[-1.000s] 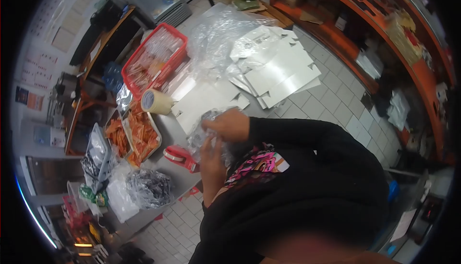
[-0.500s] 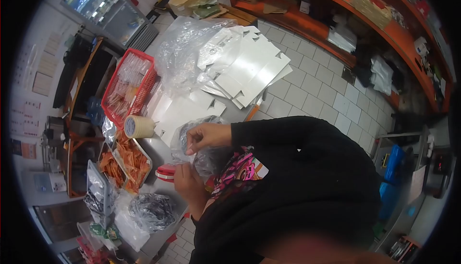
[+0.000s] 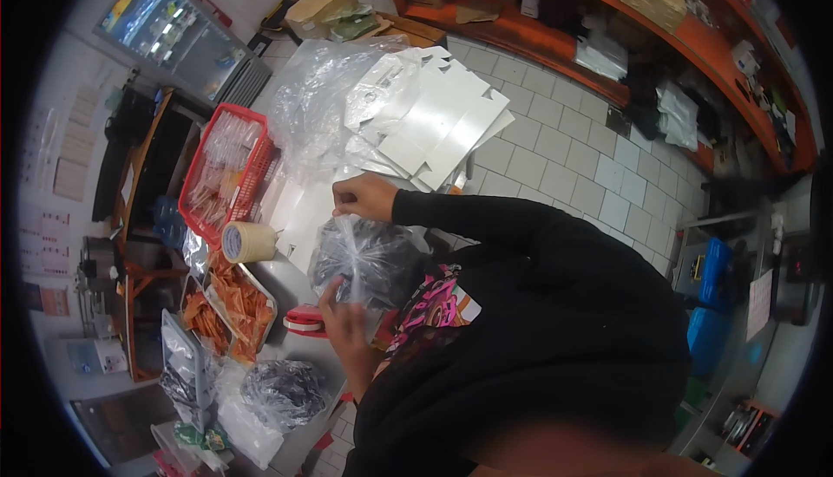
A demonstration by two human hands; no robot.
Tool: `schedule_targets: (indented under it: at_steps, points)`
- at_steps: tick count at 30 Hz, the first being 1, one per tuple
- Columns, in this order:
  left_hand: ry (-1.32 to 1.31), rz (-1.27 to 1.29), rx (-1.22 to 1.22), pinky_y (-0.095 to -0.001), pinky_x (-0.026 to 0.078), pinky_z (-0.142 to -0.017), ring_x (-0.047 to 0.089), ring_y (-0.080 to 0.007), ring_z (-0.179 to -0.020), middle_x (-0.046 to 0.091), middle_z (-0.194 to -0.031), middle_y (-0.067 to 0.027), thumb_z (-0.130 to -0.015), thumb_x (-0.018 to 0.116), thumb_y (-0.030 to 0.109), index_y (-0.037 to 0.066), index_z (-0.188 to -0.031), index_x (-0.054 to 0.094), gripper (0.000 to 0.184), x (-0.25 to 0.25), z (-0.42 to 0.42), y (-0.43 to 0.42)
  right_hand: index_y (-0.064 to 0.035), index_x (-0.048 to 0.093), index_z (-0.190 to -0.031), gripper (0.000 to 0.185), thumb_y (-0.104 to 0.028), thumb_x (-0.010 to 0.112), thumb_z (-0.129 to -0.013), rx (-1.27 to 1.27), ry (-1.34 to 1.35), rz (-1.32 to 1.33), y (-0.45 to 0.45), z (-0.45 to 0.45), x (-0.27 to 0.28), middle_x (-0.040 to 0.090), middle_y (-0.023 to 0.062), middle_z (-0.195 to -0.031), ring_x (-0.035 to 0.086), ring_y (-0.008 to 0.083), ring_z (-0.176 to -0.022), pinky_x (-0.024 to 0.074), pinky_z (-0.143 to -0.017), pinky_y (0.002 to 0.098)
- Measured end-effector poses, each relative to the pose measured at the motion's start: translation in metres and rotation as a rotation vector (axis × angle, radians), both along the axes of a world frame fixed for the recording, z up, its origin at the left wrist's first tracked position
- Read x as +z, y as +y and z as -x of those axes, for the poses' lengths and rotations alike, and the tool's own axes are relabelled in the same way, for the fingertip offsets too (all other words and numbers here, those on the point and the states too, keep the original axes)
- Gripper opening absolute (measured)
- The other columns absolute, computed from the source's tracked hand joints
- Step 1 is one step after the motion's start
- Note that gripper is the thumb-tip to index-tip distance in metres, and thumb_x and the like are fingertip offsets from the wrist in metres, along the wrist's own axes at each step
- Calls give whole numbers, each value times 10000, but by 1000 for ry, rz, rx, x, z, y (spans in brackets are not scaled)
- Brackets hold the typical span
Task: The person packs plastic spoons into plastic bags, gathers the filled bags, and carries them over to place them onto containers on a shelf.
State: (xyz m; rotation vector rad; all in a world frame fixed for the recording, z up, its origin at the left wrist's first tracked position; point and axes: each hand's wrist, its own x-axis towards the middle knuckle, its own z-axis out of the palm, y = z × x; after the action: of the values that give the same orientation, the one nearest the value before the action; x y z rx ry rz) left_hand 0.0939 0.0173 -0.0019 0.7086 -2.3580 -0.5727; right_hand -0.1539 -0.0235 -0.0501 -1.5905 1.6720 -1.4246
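A clear plastic bag [image 3: 364, 256] with dark contents sits at the table's near edge, its plastic gathered into radiating creases on top. My right hand [image 3: 366, 197] is at its upper edge, fingers pinched on the plastic. Against the lower side of the bag is my left hand [image 3: 347, 331], one finger stretched out and the others partly blurred. Beside that hand lies a red tape dispenser [image 3: 304, 321]. A wide tape roll [image 3: 249, 242] stands farther left, by a tray of orange-brown strips [image 3: 239, 308].
White flat cardboard pieces [image 3: 442, 113] and loose clear plastic [image 3: 312, 100] cover the table's far part. A red basket [image 3: 260, 160] holds small packets. Another dark-filled bag [image 3: 282, 392] lies at the lower left. Orange shelves [image 3: 555, 39] stand beyond the tiled floor.
My hands have moved apart from near each other, the right one to the bag's upper edge. The bag's gathered top is now exposed. The camera view has turned.
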Motion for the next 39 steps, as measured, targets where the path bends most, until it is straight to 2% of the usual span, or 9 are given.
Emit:
schedule_targets:
  at_steps: [2,4,8,10,15,21,23,34,39]
  points:
    - [679,-950,49,-300,444,-832,541,-233,-929,524,-973,-113,-931,511,175,-32,-952,545,211,10,11,-2,-69,582,-753,207,-244,691,-773,103,60,46,15,-13,42,589,69,-682,575,240,-621,436,-577,359]
    - [830,-1143,85,-337,432,-917,546,-210,-1034,547,-1070,-87,-897,568,148,-19,-1139,461,313,-19,7,-27,-71,583,-754,198,-237,689,-775,251,115,95,33,-33,71,599,61,-708,578,235,-634,442,-578,363]
    - [291,-600,118,-256,448,-794,579,-142,-856,605,-917,-72,-908,548,127,19,-1009,598,156,-16,24,-21,-114,628,-843,137,-229,659,-775,378,279,351,40,-55,71,612,88,-819,585,275,-760,464,-691,370]
    - [312,-666,177,-255,448,-766,575,-127,-809,606,-878,-59,-904,554,119,23,-981,603,133,-34,22,-22,-128,653,-895,146,-222,647,-785,477,205,485,35,-55,54,613,85,-852,586,261,-796,469,-720,367]
    - [442,-852,104,-263,449,-717,569,-108,-798,602,-873,-67,-896,558,93,21,-961,582,100,-30,26,-19,-69,682,-936,155,-138,659,-799,453,74,-4,47,-34,41,639,102,-926,615,261,-841,489,-766,354]
    - [570,-496,243,-267,426,-748,548,-171,-825,559,-924,-47,-881,556,60,24,-926,524,66,-38,38,1,-32,633,-1011,201,-32,637,-810,608,-89,-251,63,-14,39,653,95,-900,659,177,-805,539,-715,281]
    - [342,-240,181,-311,451,-741,565,-267,-859,539,-950,-90,-817,559,17,21,-914,507,111,-19,42,13,8,583,-1060,259,29,620,-804,616,-240,-297,62,-13,39,635,70,-925,637,132,-825,536,-698,253]
    - [214,-68,489,-361,495,-718,575,-292,-888,544,-979,-91,-721,555,-36,23,-899,531,190,-24,56,67,-122,564,-1053,316,-30,625,-757,626,507,37,48,-31,12,607,55,-735,605,231,-598,485,-555,305]
    - [276,90,548,-370,471,-756,556,-299,-895,539,-952,-100,-683,602,-39,19,-882,536,217,-38,52,60,-58,556,-1110,318,-10,604,-800,828,107,-276,52,-23,34,559,70,-1073,550,156,-888,527,-633,265]
